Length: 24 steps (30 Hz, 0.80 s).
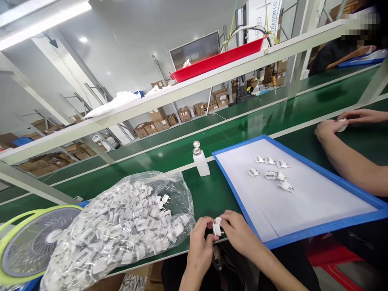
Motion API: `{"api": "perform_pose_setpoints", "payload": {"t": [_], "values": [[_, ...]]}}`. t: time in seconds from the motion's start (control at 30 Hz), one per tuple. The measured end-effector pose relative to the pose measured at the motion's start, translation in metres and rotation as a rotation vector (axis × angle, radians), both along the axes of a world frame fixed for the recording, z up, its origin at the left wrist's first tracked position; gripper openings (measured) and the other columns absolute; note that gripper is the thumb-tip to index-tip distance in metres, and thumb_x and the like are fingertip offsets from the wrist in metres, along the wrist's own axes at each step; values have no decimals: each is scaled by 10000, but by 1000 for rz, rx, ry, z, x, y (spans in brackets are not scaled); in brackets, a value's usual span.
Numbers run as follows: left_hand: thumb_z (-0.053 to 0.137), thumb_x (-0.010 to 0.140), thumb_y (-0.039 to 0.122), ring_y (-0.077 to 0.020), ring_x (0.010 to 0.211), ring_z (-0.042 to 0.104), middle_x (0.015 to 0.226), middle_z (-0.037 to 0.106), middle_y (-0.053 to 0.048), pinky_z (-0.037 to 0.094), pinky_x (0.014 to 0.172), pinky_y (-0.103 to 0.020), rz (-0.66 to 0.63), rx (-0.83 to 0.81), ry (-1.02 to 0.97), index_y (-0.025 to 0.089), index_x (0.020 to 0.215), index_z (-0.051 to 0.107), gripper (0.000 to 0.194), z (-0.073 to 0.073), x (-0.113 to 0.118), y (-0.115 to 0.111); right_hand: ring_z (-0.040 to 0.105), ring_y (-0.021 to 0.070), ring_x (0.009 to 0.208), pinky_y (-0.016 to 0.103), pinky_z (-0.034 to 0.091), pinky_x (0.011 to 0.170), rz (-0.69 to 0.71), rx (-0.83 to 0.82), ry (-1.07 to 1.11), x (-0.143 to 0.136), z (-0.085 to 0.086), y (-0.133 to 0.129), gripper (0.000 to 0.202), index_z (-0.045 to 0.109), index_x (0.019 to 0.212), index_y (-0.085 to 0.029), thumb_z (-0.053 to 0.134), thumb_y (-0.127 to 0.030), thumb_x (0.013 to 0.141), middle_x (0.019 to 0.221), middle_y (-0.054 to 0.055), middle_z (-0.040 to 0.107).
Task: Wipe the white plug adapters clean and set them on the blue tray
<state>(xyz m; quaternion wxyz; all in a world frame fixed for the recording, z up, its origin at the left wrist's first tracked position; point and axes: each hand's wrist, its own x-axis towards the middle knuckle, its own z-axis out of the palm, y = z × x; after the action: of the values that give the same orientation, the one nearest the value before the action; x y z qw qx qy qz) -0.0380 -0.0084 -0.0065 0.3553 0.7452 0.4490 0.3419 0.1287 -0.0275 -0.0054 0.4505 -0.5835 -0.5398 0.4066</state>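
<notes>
At the bench's front edge, a small white plastic plug part (217, 227) is held between my two hands. My left hand (200, 241) pinches it from the left with fingers closed. My right hand (238, 232) grips its right side. To the left lies a clear plastic bag (121, 226) full of white plug parts. On the right is a blue-rimmed white tray (303, 210), with several white plugs (270, 175) lying loose in its upper middle part.
A white bottle (201, 163) with a metal top stands behind my hands. A yellow-green fan (39, 242) sits far left. At the right, another person's hands (330, 127) hold a white part. Overhead, a shelf (169, 96) bears a red tray (218, 60).
</notes>
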Motion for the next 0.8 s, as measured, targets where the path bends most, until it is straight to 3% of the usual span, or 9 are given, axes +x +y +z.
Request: {"api": "perform_pose_setpoints", "payload": {"t": [0.07, 0.2, 0.37, 0.47, 0.57, 0.67, 0.73, 0.8], "values": [[502, 711, 35, -191, 823, 652, 913, 651, -25, 533, 731, -290, 30, -38, -95, 215, 980, 642, 353, 7, -1, -12, 610, 139, 684, 290, 518, 667, -14, -89, 179, 7, 12, -7, 270, 638, 748, -164, 659, -350, 942, 712, -21, 611], [684, 837, 209, -185, 819, 670, 923, 689, -36, 527, 720, -254, 85, -155, -525, 197, 1011, 656, 176, 19, 10, -34, 692, 225, 822, 336, 570, 720, -31, -225, 555, 9, 41, -26, 245, 730, 897, -166, 688, -387, 799, 908, 64, 726], [871, 751, 462, -175, 792, 659, 895, 719, -53, 508, 716, -223, 244, -117, -850, 180, 979, 720, 393, 29, 31, -46, 657, 235, 919, 351, 568, 839, -91, -199, 795, -4, 57, -39, 433, 726, 997, -191, 736, -574, 795, 957, 70, 702], [898, 711, 488, -177, 786, 673, 904, 723, -56, 521, 737, -230, 259, -130, -918, 187, 982, 741, 434, 37, 36, -47, 608, 204, 929, 281, 529, 829, -106, -97, 805, -4, 57, -40, 418, 736, 1010, -223, 748, -596, 821, 944, 32, 650], [902, 712, 477, -156, 744, 647, 832, 710, -41, 509, 721, -215, 212, -181, -970, 190, 984, 739, 428, 42, 36, -48, 554, 162, 850, 225, 474, 757, 46, 18, 693, 0, 60, -43, 295, 770, 952, -224, 732, -510, 890, 900, 14, 589], [904, 723, 446, -128, 710, 595, 805, 677, -20, 485, 674, -188, 175, -208, -1000, 194, 976, 728, 398, 40, 34, -48, 526, 148, 792, 219, 438, 705, 174, 160, 501, -2, 64, -48, 301, 783, 1016, -246, 578, -466, 1007, 885, 15, 559], [904, 725, 433, -129, 702, 592, 805, 672, -21, 492, 660, -191, 171, -203, -992, 192, 973, 723, 391, 36, 32, -48, 549, 161, 816, 225, 448, 721, 178, 205, 430, -8, 65, -53, 317, 773, 1086, -269, 520, -452, 1034, 914, 25, 569], [908, 722, 412, -134, 709, 610, 826, 680, -25, 502, 656, -190, 248, -157, -978, 196, 974, 718, 382, 34, 31, -48, 570, 177, 838, 238, 471, 758, 183, 203, 395, -16, 62, -59, 328, 776, 1099, -279, 507, -456, 1035, 918, 35, 576]]}}
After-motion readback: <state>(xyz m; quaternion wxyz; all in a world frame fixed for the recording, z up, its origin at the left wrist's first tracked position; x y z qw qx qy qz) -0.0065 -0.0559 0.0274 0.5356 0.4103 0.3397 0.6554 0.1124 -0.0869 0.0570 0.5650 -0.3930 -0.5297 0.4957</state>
